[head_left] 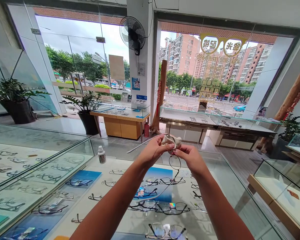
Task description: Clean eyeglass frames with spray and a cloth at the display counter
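Observation:
Above the glass display counter I hold a pair of eyeglasses sideways, one round lens hanging below my fingers. One thin pale temple reaches out to the left, the other down toward the counter. A crumpled off-white cloth is bunched around the upper lens, which it hides. My left hand is closed, its thumb pressing on the cloth and frame. Closed as well, my right hand pinches the glasses near the bridge, against the cloth. A small white bottle with a dark label stands on the glass at the left.
Under the counter glass lie several display eyeglasses on white and blue panels. Another glass case adjoins on the left; a low case stands right. Farther off are a wooden display table, potted plants and a wall fan.

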{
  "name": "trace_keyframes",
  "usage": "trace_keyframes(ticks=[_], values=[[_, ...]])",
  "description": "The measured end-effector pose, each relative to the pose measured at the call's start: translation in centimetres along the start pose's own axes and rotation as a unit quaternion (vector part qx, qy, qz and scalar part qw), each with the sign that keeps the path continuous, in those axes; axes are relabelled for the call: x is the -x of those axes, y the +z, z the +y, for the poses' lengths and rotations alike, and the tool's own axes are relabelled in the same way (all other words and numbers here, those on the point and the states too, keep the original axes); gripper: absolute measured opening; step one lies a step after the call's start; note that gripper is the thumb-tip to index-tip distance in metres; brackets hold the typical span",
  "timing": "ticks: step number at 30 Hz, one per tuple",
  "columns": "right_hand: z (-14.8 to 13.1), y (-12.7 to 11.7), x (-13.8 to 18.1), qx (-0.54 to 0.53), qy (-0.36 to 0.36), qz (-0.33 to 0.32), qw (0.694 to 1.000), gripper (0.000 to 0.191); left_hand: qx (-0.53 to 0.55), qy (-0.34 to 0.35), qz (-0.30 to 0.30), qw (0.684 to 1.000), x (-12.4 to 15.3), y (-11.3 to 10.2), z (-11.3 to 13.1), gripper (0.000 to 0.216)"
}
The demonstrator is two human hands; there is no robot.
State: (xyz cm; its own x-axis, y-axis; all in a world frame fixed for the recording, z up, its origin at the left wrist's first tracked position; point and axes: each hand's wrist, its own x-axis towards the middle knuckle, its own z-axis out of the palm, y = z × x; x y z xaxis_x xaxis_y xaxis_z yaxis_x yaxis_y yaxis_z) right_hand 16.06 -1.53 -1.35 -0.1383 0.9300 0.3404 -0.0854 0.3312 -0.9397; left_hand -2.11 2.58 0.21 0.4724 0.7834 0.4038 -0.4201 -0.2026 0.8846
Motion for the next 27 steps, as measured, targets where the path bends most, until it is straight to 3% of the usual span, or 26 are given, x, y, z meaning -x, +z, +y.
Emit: trace_keyframes(ticks=[4, 9, 14, 16, 24, 27], values=[[-0.2, 0.1, 0.1, -0.008, 0.015, -0.027, 0.999, 0.038, -0.03, 0.014, 0.012, 0.999, -0.3, -0.1, -1.2, 0.042], [0.0, 0.2, 0.1, -0.02, 0.033, -0.025, 0.999, 0.041, -0.055, 0.052, 0.079, 0.994, -0.7, -0.3, -1.9, 0.049], [0.1, -0.1, -0.1, -0.116, 0.063, -0.029, 0.991, 0.043, -0.011, -0.016, -0.044, 0.999, -0.3, -1.3, 0.3, 0.042], [0.0, -0.2, -0.2, -0.131, 0.075, -0.04, 0.988, 0.043, -0.019, -0.03, -0.06, 0.998, -0.1, -1.6, 0.9, 0.044], [0.6, 0.4, -0.1, -0.118, 0.062, -0.056, 0.99, 0.045, -0.128, 0.01, 0.08, 0.989, 0.1, -0.5, 0.5, 0.042], [0.6, 0.2, -0.2, -0.128, 0.067, -0.058, 0.988, 0.043, -0.108, 0.019, 0.08, 0.991, 0.2, -0.2, 0.7, 0.044]])
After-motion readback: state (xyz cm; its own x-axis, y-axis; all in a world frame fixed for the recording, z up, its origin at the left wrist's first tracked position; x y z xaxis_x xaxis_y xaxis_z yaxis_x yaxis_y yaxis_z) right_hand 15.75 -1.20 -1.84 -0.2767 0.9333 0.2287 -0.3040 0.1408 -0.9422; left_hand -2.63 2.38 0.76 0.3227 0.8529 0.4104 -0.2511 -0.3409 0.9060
